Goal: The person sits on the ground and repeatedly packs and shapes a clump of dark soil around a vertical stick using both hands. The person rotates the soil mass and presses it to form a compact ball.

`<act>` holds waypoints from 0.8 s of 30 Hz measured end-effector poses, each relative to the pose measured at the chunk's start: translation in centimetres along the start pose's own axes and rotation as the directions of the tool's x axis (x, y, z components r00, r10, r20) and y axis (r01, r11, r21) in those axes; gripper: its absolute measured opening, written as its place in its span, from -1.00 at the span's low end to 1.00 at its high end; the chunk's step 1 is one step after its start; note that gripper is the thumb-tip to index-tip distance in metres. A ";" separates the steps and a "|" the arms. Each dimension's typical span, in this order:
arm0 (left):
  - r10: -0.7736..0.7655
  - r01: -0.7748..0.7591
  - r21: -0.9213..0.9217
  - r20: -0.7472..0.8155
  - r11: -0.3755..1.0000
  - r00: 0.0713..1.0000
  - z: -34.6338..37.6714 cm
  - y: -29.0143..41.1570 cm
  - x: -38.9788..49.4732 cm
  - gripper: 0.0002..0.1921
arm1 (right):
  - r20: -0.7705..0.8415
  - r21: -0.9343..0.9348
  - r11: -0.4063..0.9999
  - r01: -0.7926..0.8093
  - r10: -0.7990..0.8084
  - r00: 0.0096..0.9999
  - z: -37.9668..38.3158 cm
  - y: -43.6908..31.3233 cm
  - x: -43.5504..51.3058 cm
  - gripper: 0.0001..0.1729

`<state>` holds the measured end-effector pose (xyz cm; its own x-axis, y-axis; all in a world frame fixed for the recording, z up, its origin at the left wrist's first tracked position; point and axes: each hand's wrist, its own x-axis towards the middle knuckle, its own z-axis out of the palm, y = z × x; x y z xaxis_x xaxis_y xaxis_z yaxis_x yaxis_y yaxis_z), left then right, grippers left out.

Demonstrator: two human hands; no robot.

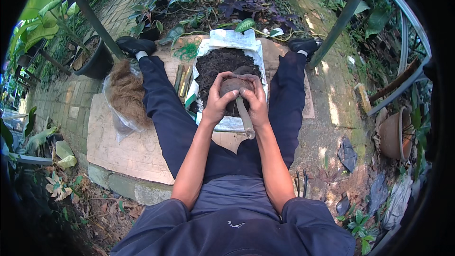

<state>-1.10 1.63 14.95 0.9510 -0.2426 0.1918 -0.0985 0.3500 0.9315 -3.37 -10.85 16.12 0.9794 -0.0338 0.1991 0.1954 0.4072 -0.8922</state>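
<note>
Both hands are cupped around a rounded brown ball (231, 84), apparently of soil or fibre, with a cut plant stem (243, 113) sticking out of it towards me. My left hand (219, 96) presses its side, thumb on top near the stem's base. On the other side my right hand (256, 96) mirrors it, with the thumb close to the same spot. Beneath them lies an opened white sack (233, 44) filled with dark, fibrous soil (217, 64). The underside of the ball is hidden.
Left of my leg, a clear plastic bag (122, 126) holds brown coconut fibre (126, 92). Cut stem pieces (184, 80) and green netting or twine (186, 51) lie by the sack on cardboard (124, 142). Table legs (97, 25) and potted plants (92, 57) stand around.
</note>
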 end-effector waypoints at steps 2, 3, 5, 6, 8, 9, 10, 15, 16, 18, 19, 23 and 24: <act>0.006 -0.006 0.025 0.005 1.000 1.000 0.0 0.0 0.1 -0.48 | 0.003 0.008 1.000 0.005 -0.006 1.000 -0.1 0.0 0.0 -0.62; 0.012 -0.012 0.026 0.012 1.000 1.000 0.0 0.1 0.1 -0.49 | 0.004 0.009 1.000 0.011 -0.011 1.000 -0.1 0.0 0.0 -0.62; 0.003 -0.003 0.021 0.016 1.000 1.000 0.1 0.2 0.2 -0.50 | 0.002 0.012 1.000 0.018 -0.018 1.000 -0.2 0.0 0.1 -0.63; -0.012 0.012 0.015 0.013 1.000 1.000 0.1 0.2 0.1 -0.50 | -0.002 0.021 1.000 0.017 -0.017 1.000 -0.1 0.1 0.1 -0.63; -0.019 0.019 0.032 0.010 0.999 1.000 0.1 0.4 0.1 -0.50 | -0.018 0.039 0.999 0.007 -0.006 1.000 0.0 0.1 0.0 -0.63; -0.010 0.009 0.054 0.011 0.998 1.000 0.1 0.5 0.1 -0.49 | -0.019 0.025 1.000 0.017 -0.016 1.000 0.1 0.1 0.0 -0.64; -0.002 0.001 0.074 0.008 0.997 1.000 0.2 0.6 0.1 -0.48 | -0.019 0.010 1.000 0.023 -0.023 1.000 0.1 0.1 -0.1 -0.64; 0.015 -0.016 0.032 0.032 0.999 0.999 0.0 0.9 0.0 -0.51 | -0.023 0.007 0.999 0.039 -0.038 0.999 0.4 -0.1 -0.2 -0.65; 0.018 -0.019 0.019 0.040 1.000 0.999 0.0 0.9 0.0 -0.52 | -0.025 -0.002 0.999 0.046 -0.046 0.999 0.4 -0.1 -0.2 -0.65; 0.006 -0.009 0.055 0.057 0.998 0.998 -0.1 1.1 0.0 -0.50 | -0.023 0.003 0.999 0.050 -0.050 0.998 0.5 -0.2 -0.2 -0.65; -0.004 0.000 0.072 0.057 0.997 0.998 -0.2 1.2 0.0 -0.49 | -0.019 0.016 0.999 0.047 -0.047 0.999 0.5 -0.2 -0.2 -0.65; 0.023 -0.025 0.034 0.071 0.999 0.997 0.1 1.3 -0.1 -0.47 | 0.005 0.049 0.997 0.061 -0.061 0.998 0.5 -0.4 -0.1 -0.64; 0.028 -0.030 0.034 0.074 0.999 0.997 0.2 1.3 -0.1 -0.47 | 0.009 0.051 0.997 0.062 -0.062 0.998 0.5 -0.5 -0.1 -0.65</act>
<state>-1.34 1.90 16.23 0.9234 -0.2993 0.2401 -0.1373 0.3266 0.9351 -3.57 -10.61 16.74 0.9648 -0.0507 0.2580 0.2526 0.4506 -0.8562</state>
